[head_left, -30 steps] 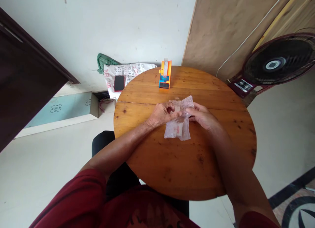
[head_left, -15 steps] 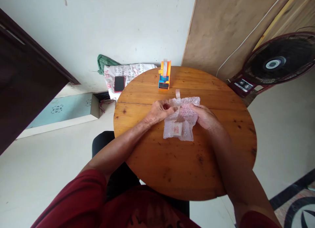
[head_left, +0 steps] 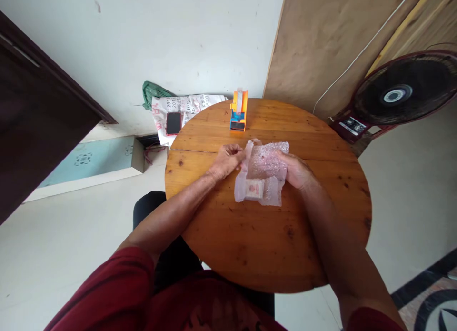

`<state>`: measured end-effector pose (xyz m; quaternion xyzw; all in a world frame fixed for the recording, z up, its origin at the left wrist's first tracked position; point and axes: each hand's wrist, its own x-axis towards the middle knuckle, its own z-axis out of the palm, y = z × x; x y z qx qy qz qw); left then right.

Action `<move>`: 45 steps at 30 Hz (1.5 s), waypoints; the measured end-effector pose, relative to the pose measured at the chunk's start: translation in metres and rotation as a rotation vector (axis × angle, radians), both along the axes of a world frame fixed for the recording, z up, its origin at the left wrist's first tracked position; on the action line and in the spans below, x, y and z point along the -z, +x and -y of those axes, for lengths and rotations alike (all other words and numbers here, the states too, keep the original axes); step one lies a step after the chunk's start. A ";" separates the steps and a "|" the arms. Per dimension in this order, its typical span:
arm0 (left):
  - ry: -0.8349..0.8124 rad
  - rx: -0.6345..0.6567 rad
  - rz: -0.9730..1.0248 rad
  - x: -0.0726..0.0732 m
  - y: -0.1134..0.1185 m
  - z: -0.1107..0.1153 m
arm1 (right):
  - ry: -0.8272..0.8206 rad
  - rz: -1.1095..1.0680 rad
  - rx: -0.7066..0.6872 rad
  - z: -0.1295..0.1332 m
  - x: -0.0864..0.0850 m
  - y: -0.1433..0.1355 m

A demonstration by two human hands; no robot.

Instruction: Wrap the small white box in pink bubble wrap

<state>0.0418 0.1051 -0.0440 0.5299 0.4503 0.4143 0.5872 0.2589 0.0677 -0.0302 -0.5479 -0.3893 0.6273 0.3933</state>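
Note:
A sheet of bubble wrap (head_left: pixel 267 162) lies on the round wooden table, partly folded. Through its lower left part shows a small pale box (head_left: pixel 254 189) with a reddish mark. My right hand (head_left: pixel 297 170) grips the wrap's right edge, thumb on top. At the wrap's upper left edge, my left hand (head_left: pixel 228 160) is closed in a pinch on a strip of clear tape (head_left: pixel 254 142), which curls over the top edge of the wrap. The exact contact at the left fingertips is hard to make out.
An orange and blue tape dispenser (head_left: pixel 239 111) stands at the far side of the wooden table (head_left: pixel 250 250). Behind the table's left edge, a phone (head_left: pixel 173 123) rests on a printed white sack (head_left: pixel 193 103). A large fan (head_left: pixel 396 95) is at the right.
My left hand has moved slightly left, off the middle of the wrap. The tape strip, which stood up behind the wrap, now bends left toward that hand. My right hand keeps its hold.

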 end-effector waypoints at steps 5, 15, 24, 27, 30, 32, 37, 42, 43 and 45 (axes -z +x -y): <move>-0.035 -0.158 -0.028 0.002 -0.014 -0.017 | 0.239 0.383 0.139 -0.005 0.012 0.015; 0.376 -0.199 -0.835 0.010 -0.026 -0.024 | 0.372 1.145 0.118 -0.009 0.009 0.037; 0.535 -0.035 -0.152 -0.021 -0.029 0.001 | 0.710 0.918 0.076 0.034 -0.055 0.006; 0.375 0.185 -0.035 -0.031 -0.030 0.010 | 0.761 0.782 -0.161 0.047 -0.066 -0.013; 0.250 0.324 -0.033 -0.031 -0.028 0.011 | 0.766 0.796 -0.369 0.053 -0.067 -0.027; 0.195 0.369 -0.049 -0.027 -0.027 0.009 | 0.743 0.895 -0.435 0.051 -0.063 -0.029; 0.047 0.473 -0.188 -0.019 -0.027 0.002 | 0.583 1.103 -0.436 0.038 -0.052 -0.010; -0.017 0.551 -0.207 -0.032 -0.037 0.006 | 0.422 0.900 -0.622 0.024 -0.049 0.010; 0.014 0.554 -0.217 -0.036 -0.040 0.009 | 0.409 0.862 -0.636 0.023 -0.049 0.012; 0.095 0.530 -0.228 -0.046 -0.045 0.019 | 0.399 0.791 -0.634 0.022 -0.049 0.016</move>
